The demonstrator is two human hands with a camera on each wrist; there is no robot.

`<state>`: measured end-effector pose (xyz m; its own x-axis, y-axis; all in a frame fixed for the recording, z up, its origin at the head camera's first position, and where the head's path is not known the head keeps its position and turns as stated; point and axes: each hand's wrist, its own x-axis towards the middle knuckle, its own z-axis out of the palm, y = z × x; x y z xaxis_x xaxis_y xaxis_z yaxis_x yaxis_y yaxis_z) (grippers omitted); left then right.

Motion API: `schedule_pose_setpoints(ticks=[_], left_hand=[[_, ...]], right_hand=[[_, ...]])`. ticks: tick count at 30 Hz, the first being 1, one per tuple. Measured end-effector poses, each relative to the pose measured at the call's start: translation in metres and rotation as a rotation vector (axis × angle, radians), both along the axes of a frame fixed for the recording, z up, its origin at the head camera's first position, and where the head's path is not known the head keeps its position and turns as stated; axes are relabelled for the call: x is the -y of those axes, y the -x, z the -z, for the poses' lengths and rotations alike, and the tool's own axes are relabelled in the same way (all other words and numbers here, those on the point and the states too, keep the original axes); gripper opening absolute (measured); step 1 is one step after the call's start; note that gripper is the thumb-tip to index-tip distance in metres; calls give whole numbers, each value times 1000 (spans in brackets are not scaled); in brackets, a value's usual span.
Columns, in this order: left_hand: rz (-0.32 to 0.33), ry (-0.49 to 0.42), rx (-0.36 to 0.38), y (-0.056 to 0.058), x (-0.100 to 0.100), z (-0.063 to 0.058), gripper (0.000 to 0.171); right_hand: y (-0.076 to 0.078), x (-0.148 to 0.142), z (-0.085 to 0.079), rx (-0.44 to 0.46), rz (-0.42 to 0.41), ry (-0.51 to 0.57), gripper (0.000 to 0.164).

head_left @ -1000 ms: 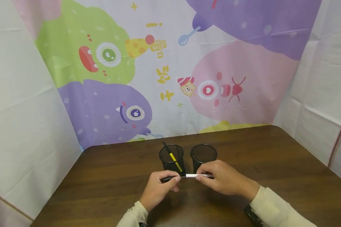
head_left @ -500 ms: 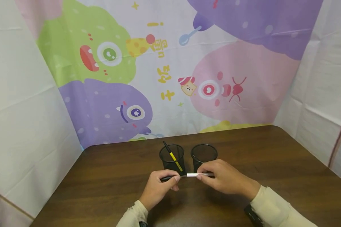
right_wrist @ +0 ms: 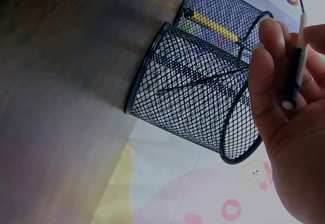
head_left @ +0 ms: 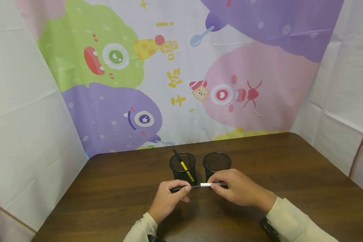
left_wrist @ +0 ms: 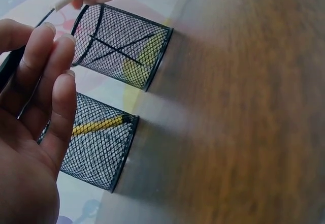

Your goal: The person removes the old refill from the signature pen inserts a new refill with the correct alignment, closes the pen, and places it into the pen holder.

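Note:
In the head view, my left hand (head_left: 168,200) pinches a slim black pen part (head_left: 177,189) between thumb and fingers. A thin dark rod (head_left: 196,186) spans the gap from it to a white tube (head_left: 204,184). My right hand (head_left: 240,190) pinches that tube, which is part of a white-and-black pen piece. The right wrist view shows the piece's black portion (right_wrist: 293,76) and pale round end (right_wrist: 288,104) lying against the fingers. Both hands are raised in front of two black mesh cups, nearly level with each other. My fingers hide parts of both pieces.
The left mesh cup (head_left: 173,173) holds a yellow-and-black pen (head_left: 184,166) leaning to the left. In the right mesh cup (head_left: 205,164), thin dark sticks (left_wrist: 122,49) show through the mesh. Both stand on a brown wooden table (head_left: 109,195), before a printed cloth (head_left: 181,127).
My right hand's white tube has shifted slightly right, away from the black part. More of the thin dark rod shows between them. The left hand has barely moved.

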<state>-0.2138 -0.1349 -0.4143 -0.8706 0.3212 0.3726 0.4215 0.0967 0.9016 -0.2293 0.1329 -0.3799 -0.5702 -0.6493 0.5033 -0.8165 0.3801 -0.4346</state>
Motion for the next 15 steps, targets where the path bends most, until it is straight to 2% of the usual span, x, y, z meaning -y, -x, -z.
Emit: schedule_pose_setpoints(ticks=[15], left_hand=[[-10, -3, 5, -2, 0, -2, 15]], right_hand=[[-1, -2, -1, 12, 47, -26, 7]])
